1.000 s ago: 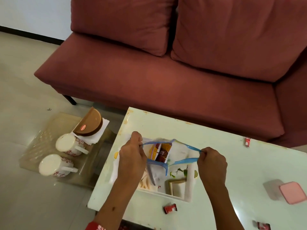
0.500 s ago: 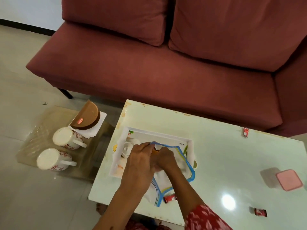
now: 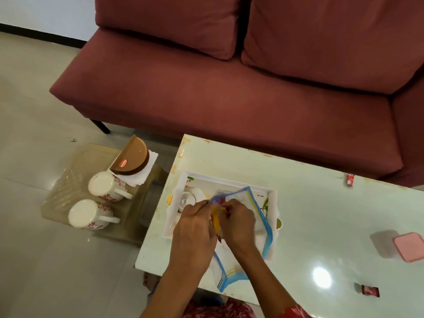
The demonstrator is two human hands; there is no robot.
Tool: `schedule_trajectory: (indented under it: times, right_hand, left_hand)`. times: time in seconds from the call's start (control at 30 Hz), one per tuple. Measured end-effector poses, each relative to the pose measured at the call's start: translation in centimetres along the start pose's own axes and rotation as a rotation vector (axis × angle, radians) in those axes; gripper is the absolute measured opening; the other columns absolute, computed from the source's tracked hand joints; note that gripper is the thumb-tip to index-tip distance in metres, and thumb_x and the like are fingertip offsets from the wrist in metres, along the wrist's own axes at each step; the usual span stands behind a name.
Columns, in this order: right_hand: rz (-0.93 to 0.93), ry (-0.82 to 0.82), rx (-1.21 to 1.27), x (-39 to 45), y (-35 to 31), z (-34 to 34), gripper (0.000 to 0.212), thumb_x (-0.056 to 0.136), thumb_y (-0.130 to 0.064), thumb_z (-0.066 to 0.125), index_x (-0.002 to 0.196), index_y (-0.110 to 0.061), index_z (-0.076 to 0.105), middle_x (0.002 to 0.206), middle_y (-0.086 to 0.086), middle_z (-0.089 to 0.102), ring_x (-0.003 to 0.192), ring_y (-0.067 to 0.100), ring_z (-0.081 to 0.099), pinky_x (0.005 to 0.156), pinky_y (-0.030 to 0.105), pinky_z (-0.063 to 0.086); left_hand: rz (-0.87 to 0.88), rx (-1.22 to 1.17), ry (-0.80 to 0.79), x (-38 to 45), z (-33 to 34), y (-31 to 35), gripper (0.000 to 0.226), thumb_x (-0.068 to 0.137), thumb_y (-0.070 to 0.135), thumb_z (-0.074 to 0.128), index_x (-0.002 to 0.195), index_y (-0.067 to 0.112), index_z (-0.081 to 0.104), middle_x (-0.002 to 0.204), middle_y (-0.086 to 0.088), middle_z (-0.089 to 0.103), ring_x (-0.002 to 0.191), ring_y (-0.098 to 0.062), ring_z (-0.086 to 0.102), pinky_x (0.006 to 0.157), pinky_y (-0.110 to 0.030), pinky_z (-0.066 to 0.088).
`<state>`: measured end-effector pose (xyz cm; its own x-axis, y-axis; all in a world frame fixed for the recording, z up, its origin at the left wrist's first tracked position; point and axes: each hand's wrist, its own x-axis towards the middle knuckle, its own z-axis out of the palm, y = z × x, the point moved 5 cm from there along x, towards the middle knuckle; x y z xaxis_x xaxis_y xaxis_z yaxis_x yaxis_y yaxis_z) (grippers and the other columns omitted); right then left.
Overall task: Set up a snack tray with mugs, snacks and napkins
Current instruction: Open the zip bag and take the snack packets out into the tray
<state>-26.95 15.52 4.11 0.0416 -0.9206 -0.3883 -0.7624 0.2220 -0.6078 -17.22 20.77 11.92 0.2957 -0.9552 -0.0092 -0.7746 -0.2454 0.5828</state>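
My left hand (image 3: 195,228) and my right hand (image 3: 238,222) meet over the white tray (image 3: 229,183), which sits on the table (image 3: 321,226) at its corner nearest the sofa's (image 3: 229,99) free end. Both hands are closed in a pinch on a yellow snack packet (image 3: 216,218) at the mouth of a clear zip bag (image 3: 257,216) with blue edging. The bag lies across the tray and overhangs the tray's near rim toward me. A white cloth or napkin lies under the bag in the tray; I cannot tell which.

Off the tray's left side, on a low clear stand (image 3: 68,180) on the floor, two white mugs (image 3: 107,187) with red flower prints lie with handles pointing toward the tray. Behind the mugs, a brown half-round holder (image 3: 133,158) rests on a stack of white napkins (image 3: 146,171).

To the tray's right on the table: a pink-lidded box (image 3: 408,246) near the far right edge, a small red packet (image 3: 350,179) by the sofa-side edge, and another red packet (image 3: 369,291) by the near edge.
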Motion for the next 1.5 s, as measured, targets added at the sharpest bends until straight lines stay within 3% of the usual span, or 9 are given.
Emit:
schedule_trajectory:
  times: [0.17,0.33,0.57,0.9,1.03,1.17,1.33,1.43,1.5]
  right_hand:
    - [-0.188,0.280,0.266,-6.0,-2.7,-13.2,0.026,0.078,-0.019,0.071,0.078,-0.040,0.055,0.070,-0.029,0.066,0.066,-0.011,0.061,0.051,0.000,0.041]
    - [-0.168,0.530,0.233,-6.7,0.1,-21.3,0.029,0.082,-0.010,0.066,0.085,-0.036,0.053,0.070,-0.012,0.064,0.065,-0.005,0.062,0.048,-0.001,0.040]
    - [0.101,0.276,-0.045,0.1,9.2,-12.6,0.021,0.079,-0.006,0.060,0.091,-0.013,0.075,0.087,0.014,0.073,0.081,0.033,0.066,0.068,0.030,0.044]
    - [0.472,-0.035,0.177,2.4,21.5,-2.4,0.024,0.082,-0.003,0.057,0.100,-0.007,0.073,0.109,0.015,0.070,0.104,0.030,0.061,0.085,0.029,0.045]
    - [0.446,0.129,0.198,2.7,19.6,-6.1,0.030,0.084,-0.014,0.064,0.112,-0.006,0.064,0.118,0.014,0.065,0.112,0.029,0.059,0.095,0.034,0.043]
    - [0.049,0.440,0.533,-1.2,9.9,-11.5,0.007,0.081,-0.026,0.062,0.084,-0.032,0.064,0.083,-0.003,0.072,0.078,0.019,0.070,0.068,0.027,0.056]
    - [0.051,-0.220,0.412,-1.3,3.3,-5.3,0.032,0.076,-0.031,0.068,0.107,-0.025,0.064,0.099,-0.007,0.071,0.094,0.013,0.067,0.077,0.024,0.048]
    - [0.090,-0.272,-0.013,2.3,3.5,-1.2,0.052,0.089,-0.022,0.056,0.135,-0.004,0.041,0.136,0.012,0.050,0.126,0.026,0.046,0.099,0.030,0.037]
    - [0.109,-0.277,-0.083,4.2,3.6,0.5,0.036,0.090,-0.018,0.048,0.124,-0.005,0.052,0.127,0.015,0.055,0.117,0.029,0.052,0.093,0.032,0.044]
  left_hand:
    - [-0.015,0.017,0.000,1.1,-0.3,0.7,0.038,0.063,-0.009,0.073,0.100,0.000,0.068,0.088,-0.018,0.072,0.080,-0.034,0.067,0.067,-0.039,0.057]
    - [-0.036,0.029,0.024,2.2,-0.7,0.6,0.036,0.066,-0.008,0.071,0.102,-0.006,0.065,0.090,-0.024,0.069,0.081,-0.039,0.066,0.073,-0.045,0.055]
    - [-0.065,0.075,0.050,2.7,-0.6,0.3,0.035,0.074,-0.006,0.065,0.109,-0.006,0.062,0.098,-0.025,0.068,0.089,-0.039,0.063,0.079,-0.046,0.053]
    - [-0.079,0.068,0.042,1.8,-0.4,0.1,0.036,0.077,-0.006,0.059,0.113,-0.004,0.061,0.102,-0.023,0.068,0.092,-0.035,0.063,0.082,-0.045,0.052]
    - [-0.084,0.043,0.020,1.4,-0.3,0.3,0.041,0.072,-0.006,0.064,0.112,-0.003,0.061,0.100,-0.023,0.068,0.091,-0.036,0.063,0.081,-0.046,0.052]
    - [-0.055,0.046,0.015,1.2,0.4,1.1,0.038,0.075,-0.005,0.061,0.113,-0.002,0.061,0.103,-0.021,0.068,0.096,-0.036,0.062,0.083,-0.044,0.051]
    - [0.011,0.052,-0.024,0.4,1.1,2.7,0.045,0.066,-0.007,0.072,0.110,-0.003,0.063,0.100,-0.021,0.069,0.091,-0.037,0.064,0.076,-0.044,0.055]
    - [0.057,0.081,-0.049,0.1,1.4,3.6,0.049,0.055,-0.009,0.080,0.102,-0.004,0.066,0.093,-0.019,0.072,0.082,-0.035,0.068,0.067,-0.044,0.057]
    - [0.099,0.091,-0.054,-0.1,1.6,3.8,0.047,0.054,-0.011,0.079,0.099,-0.004,0.068,0.090,-0.018,0.073,0.078,-0.034,0.069,0.063,-0.042,0.057]
